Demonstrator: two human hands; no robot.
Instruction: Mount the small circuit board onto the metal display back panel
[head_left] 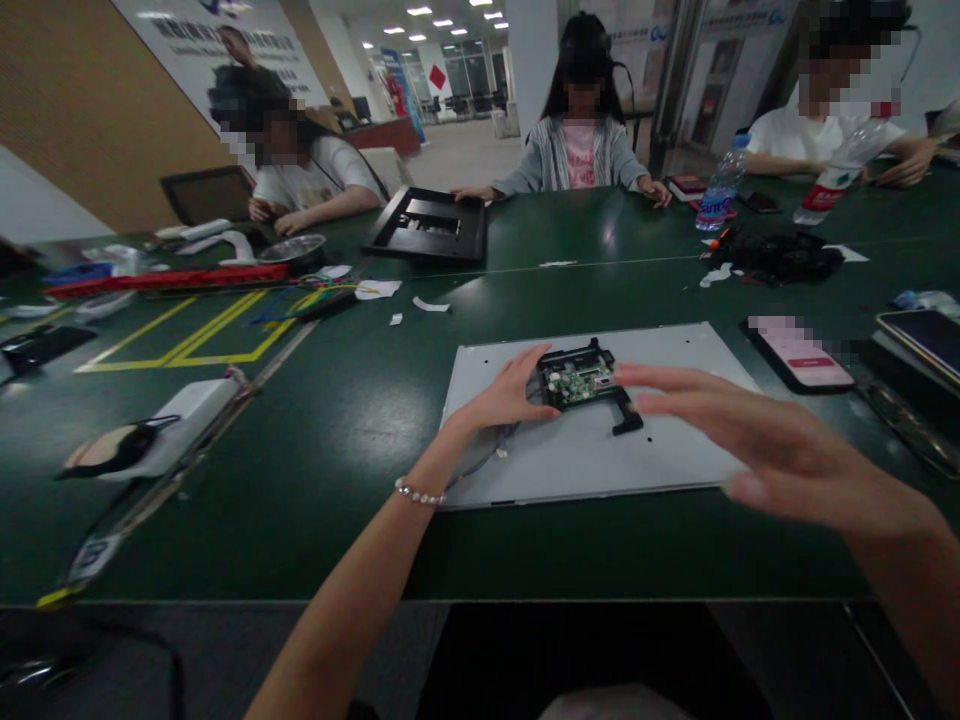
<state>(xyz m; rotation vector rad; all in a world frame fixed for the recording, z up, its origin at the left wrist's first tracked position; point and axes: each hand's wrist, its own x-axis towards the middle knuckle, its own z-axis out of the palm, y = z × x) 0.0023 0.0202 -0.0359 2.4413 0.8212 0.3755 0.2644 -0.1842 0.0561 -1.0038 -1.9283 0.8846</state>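
Note:
A green circuit board (581, 383) sits in a black plastic bracket (628, 415) on a flat light-grey panel (675, 450). My left hand (510, 390), with a beaded bracelet at the wrist, grips the bracket's left side, fingers at the upper edge and thumb at the lower corner. A thin grey cable (480, 462) with a white connector runs out beneath that hand. Slightly blurred, my right hand (765, 440) hovers over the panel's right part, its fingers stretched toward the board and holding nothing. Whether its fingertips touch the bracket I cannot tell.
A phone (801, 355) lies right of the panel. Across the green table (360, 420), a person's hand touches a black frame (427, 228). Two bottles, including a blue-labelled bottle (721, 185), stand at the back right. A white device (180, 420) lies on the left.

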